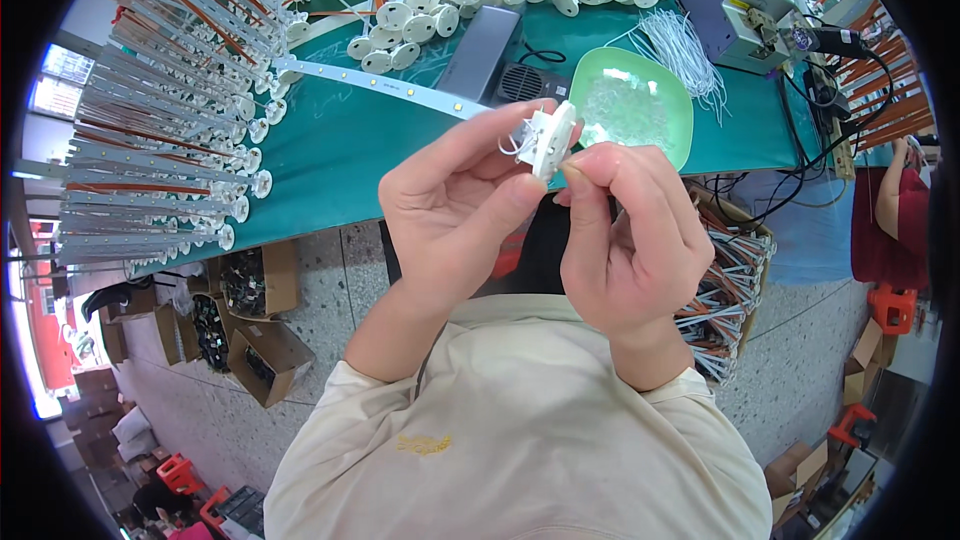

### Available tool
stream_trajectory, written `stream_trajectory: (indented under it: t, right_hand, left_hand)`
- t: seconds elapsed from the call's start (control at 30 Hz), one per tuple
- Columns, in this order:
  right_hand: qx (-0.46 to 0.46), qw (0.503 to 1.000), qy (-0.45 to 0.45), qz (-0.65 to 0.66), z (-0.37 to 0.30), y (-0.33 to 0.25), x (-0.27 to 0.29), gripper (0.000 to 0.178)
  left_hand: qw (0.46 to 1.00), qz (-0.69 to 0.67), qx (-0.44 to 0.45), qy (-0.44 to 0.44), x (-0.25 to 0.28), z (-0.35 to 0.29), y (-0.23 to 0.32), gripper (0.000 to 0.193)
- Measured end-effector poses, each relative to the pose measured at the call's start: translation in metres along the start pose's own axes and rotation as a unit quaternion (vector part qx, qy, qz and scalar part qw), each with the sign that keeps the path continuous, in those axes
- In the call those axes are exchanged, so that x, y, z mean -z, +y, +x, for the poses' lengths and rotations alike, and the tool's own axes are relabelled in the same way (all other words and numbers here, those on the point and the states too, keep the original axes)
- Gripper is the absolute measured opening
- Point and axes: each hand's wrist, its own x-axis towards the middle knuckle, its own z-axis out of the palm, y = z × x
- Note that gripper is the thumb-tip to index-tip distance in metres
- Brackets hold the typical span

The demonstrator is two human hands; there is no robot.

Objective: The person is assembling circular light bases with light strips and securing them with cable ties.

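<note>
Both hands' fingers (520, 190) pinch the white plastic fitting (550, 140) between them

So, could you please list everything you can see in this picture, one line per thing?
white plastic part: one, white with short wires, held between both hands
strip: one, long and white, running from the held part across the table
table: one, green top
dish: one, light green, holding clear bits, behind the hands
round caps: many, white, heaped at the table's far side
rods: many, silvery with white ends, fanned out on the left
wire bundle: one, white, right of the dish
boxes: several, brown cardboard, on the floor
left hand: fingers pinching the part
right hand: fingers pinching the part
</note>
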Motion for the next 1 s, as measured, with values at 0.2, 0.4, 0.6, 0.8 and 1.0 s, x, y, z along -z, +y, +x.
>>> stream_trajectory:
  t: [0.2, 0.4, 0.6, 0.8, 1.0]
  right_hand:
    - [0.028, 1.0, -0.009, 0.011, 0.001, -0.006, 0.006, 0.013]
    - [0.04, 0.999, -0.011, 0.031, 0.004, -0.011, 0.007, 0.02]
    - [0.086, 0.995, -0.038, 0.022, 0.008, -0.002, 0.005, 0.025]
    - [0.012, 0.994, -0.078, 0.081, 0.011, 0.008, 0.007, 0.023]
    - [-0.102, 0.993, -0.024, 0.06, 0.005, 0.024, 0.025, 0.016]
  left_hand:
    - [0.996, -0.07, 0.022, -0.06, 0.007, 0.004, 0.001, 0.054]
    - [0.992, -0.001, -0.038, -0.116, 0.021, -0.001, -0.008, 0.048]
    - [0.992, -0.015, -0.073, -0.097, 0.018, -0.003, -0.012, 0.046]
    - [0.997, -0.022, -0.041, -0.058, 0.015, 0.003, -0.005, 0.043]
    - [0.968, 0.191, 0.149, -0.071, 0.039, 0.036, 0.027, 0.035]
